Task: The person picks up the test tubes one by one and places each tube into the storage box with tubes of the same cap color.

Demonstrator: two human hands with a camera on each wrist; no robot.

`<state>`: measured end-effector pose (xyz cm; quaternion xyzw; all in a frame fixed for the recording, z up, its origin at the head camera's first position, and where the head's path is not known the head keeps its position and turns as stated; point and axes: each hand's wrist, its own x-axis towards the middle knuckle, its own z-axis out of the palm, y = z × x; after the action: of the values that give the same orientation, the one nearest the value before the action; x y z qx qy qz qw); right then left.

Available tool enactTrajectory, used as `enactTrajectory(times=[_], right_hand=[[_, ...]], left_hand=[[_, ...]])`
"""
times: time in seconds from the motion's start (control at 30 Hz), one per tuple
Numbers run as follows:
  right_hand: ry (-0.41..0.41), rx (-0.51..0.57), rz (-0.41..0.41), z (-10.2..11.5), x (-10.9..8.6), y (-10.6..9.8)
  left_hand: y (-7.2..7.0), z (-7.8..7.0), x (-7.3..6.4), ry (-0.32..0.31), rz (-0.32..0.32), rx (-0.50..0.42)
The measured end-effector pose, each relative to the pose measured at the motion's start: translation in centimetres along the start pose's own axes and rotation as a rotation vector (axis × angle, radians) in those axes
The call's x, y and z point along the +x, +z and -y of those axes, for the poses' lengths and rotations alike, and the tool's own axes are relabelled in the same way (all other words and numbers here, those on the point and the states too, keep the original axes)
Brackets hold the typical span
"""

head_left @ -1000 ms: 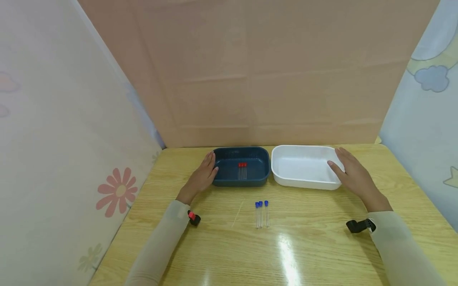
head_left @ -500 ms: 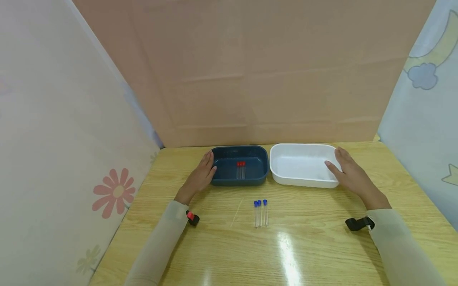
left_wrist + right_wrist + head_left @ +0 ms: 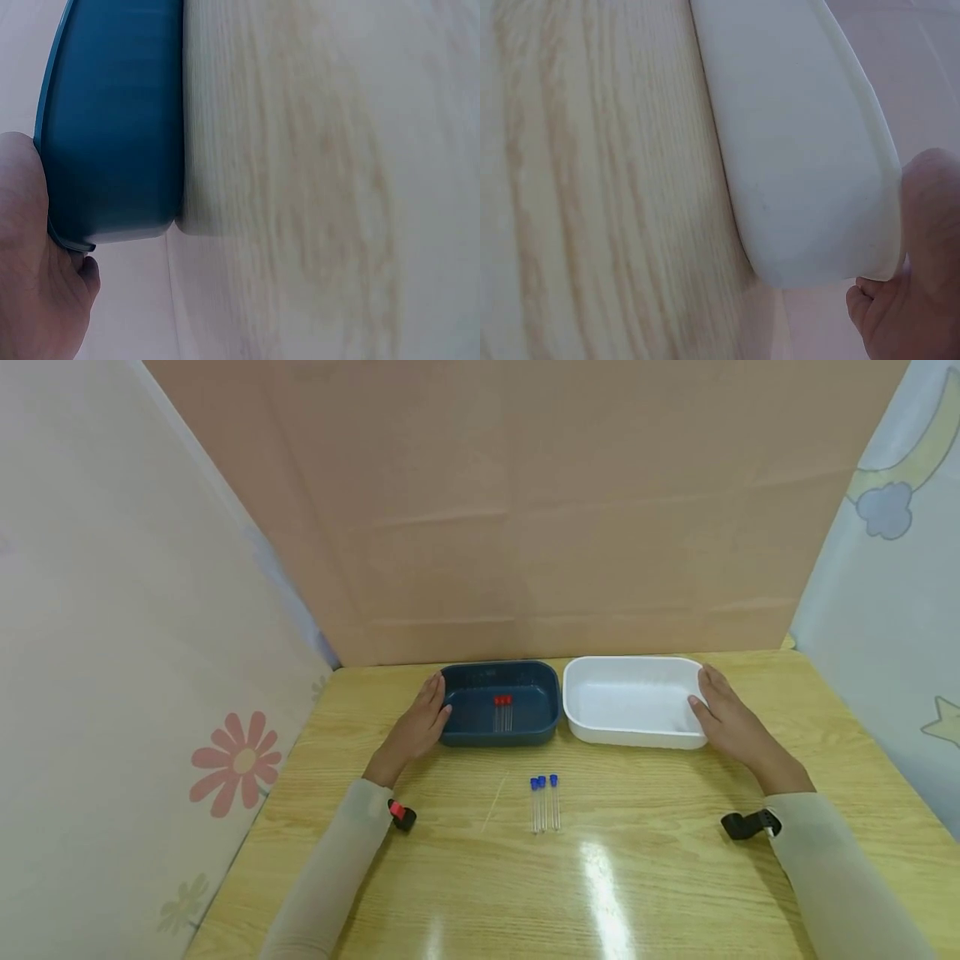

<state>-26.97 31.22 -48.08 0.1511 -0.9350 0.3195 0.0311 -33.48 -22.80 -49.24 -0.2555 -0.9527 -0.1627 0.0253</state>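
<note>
In the head view my left hand [image 3: 418, 727] grips the left end of a dark blue tray [image 3: 498, 739], thumb at the rim and fingers along its outer side. Three thin clear tubes with red caps [image 3: 503, 713] lie inside that tray. My right hand [image 3: 735, 718] grips the right end of a white tray [image 3: 637, 737] standing beside the blue one. Both wrist views show fingers beneath the rims of the blue tray [image 3: 120, 127] and the white tray [image 3: 802, 142]. Three clear tubes with blue caps [image 3: 543, 804] lie on the table in front of the trays.
The wooden table [image 3: 465, 893] meets a brown paper backdrop [image 3: 510, 527] behind the trays. Pale patterned sheets stand at left [image 3: 112, 652] and right [image 3: 885, 610]. A thin pale line [image 3: 495, 802] shows left of the blue-capped tubes.
My right thumb has drawn in from over the white tray to its rim. The head view has shifted slightly. My left hand stays at the blue tray; the tubes lie as before.
</note>
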Motion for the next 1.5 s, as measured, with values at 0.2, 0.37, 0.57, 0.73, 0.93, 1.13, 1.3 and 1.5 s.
enactTrajectory(times=[0.2,0.37,0.57,0.73,0.93,1.13,1.3,1.5], right_hand=[[-0.005,-0.025,-0.005,0.1,0.4,-0.2],[0.002,-0.034,-0.007,-0.1,0.6,-0.4],[0.027,-0.013,-0.005,-0.1,0.7,-0.5],[0.048,0.012,0.008,0.0,0.7,-0.4],[0.039,0.033,0.013,0.0,0.5,-0.2],[0.036,0.034,0.019,0.0,0.2,-0.2],[0.042,0.04,0.026,0.0,0.1,-0.2],[0.037,0.043,0.022,0.1,0.1,-0.2]], left_hand=[[-0.3,-0.1,0.2,-0.002,-0.006,-0.012],[-0.7,0.0,0.6,-0.011,-0.003,-0.078],[-1.7,0.0,0.8,0.015,-0.05,-0.106],[-3.3,-0.9,0.0,0.106,-0.22,-0.112],[-4.0,-2.0,-1.6,0.227,-0.393,-0.129],[-3.2,-3.3,-3.3,0.346,-0.46,-0.139],[-2.5,-5.1,-4.2,0.426,-0.42,-0.129],[-1.4,-7.1,-5.3,0.45,-0.32,-0.12]])
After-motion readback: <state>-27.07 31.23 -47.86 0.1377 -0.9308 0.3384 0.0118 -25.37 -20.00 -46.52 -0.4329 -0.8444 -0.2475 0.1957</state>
